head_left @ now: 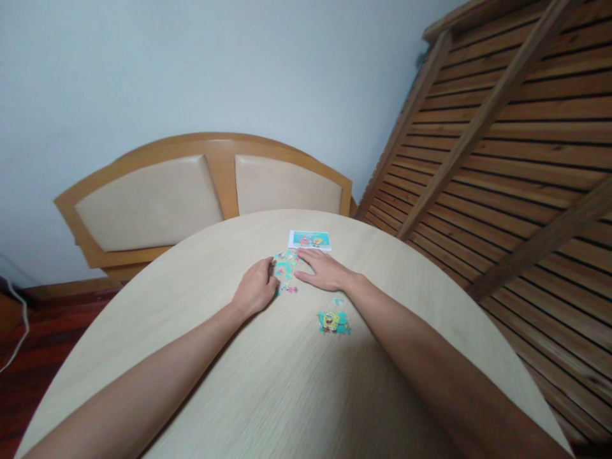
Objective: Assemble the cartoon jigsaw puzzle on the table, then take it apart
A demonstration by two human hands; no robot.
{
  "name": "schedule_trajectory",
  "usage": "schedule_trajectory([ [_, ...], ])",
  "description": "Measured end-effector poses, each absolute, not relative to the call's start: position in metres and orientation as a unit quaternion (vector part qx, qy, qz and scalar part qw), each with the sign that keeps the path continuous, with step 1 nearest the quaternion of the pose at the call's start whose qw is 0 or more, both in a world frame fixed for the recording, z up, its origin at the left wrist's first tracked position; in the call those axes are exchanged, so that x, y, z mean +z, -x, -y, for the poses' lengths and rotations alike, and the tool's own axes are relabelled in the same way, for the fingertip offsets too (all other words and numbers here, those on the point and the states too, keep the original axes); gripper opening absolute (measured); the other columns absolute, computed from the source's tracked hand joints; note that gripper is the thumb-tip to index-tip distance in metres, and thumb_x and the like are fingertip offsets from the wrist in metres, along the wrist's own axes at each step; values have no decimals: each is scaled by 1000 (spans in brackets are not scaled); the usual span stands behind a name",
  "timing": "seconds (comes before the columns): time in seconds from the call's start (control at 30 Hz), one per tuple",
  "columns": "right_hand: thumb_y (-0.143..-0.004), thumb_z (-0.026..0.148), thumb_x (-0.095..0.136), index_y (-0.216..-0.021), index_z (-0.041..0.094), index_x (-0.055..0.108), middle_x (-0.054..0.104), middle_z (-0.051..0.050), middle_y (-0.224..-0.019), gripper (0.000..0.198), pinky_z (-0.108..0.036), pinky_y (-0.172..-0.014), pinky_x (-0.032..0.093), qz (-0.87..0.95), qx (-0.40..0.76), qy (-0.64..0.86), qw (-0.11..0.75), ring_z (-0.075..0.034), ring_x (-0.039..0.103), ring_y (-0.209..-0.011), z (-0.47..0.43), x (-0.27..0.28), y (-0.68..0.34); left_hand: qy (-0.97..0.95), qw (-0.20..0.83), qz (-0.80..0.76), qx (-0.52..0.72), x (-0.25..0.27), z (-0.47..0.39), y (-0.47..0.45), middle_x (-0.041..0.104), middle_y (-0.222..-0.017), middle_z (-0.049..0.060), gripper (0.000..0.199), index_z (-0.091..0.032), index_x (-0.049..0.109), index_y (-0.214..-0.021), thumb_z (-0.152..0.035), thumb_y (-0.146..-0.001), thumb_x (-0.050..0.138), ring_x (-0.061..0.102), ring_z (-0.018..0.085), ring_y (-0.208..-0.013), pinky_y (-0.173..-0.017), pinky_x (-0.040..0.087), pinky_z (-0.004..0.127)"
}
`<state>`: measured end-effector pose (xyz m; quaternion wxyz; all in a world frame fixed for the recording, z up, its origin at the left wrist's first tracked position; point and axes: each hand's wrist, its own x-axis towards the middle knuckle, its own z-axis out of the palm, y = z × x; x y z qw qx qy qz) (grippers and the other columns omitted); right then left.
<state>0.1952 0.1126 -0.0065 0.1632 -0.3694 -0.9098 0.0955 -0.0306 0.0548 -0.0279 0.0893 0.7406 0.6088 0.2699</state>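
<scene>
Loose jigsaw puzzle pieces (pixel 285 269), teal, pink and white, lie in a small cluster on the table between my hands. My left hand (pixel 255 285) rests at the cluster's left side, thumb and forefinger apart, its other fingers mostly hidden. On the right side, my right hand (pixel 325 270) lies palm down with fingers stretched out and thumb spread, its tips touching or very near the pieces. A joined puzzle section (pixel 333 322) with a yellow cartoon figure sits closer to me, below my right wrist. One separate puzzle piece (pixel 338 301) is just above it.
A picture card (pixel 310 240) with pink and yellow cartoon figures lies beyond the pieces. The round wooden table (pixel 191 331) has a padded wooden headboard (pixel 220 178) behind it. Wooden slats (pixel 507 159) lean at the right, and a white cable (pixel 23 319) hangs at the left.
</scene>
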Motion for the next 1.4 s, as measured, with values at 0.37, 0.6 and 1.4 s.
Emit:
schedule_trajectory([
  [0.37,-100,41,42,-147,14,45,53,-16,-147,55,-48,-114,37,907,100,372,171,-30,46,-137,-105,-9,-190,-715,135,-607,320,-34,-61,36,63,-135,16,49,-12,51,-135,-12,-86,44,58,26,-128,-111,44,43],
  [0.6,-97,25,41,-149,10,42,48,-17,-151,55,-46,-118,35,906,103,369,181,-27,44,-139,-79,-9,-210,-705,170,-597,342,-33,-68,47,64,-135,14,49,-11,48,-135,-9,-87,37,59,22,-126,-111,45,39],
  [1.4,-101,52,38,-148,23,49,44,-9,-156,56,-53,-120,31,867,85,461,171,-29,37,-147,-50,-30,-271,-772,192,-541,272,1,-66,68,75,-104,9,28,-19,73,-101,-34,-85,55,68,22,-88,-81,54,34],
])
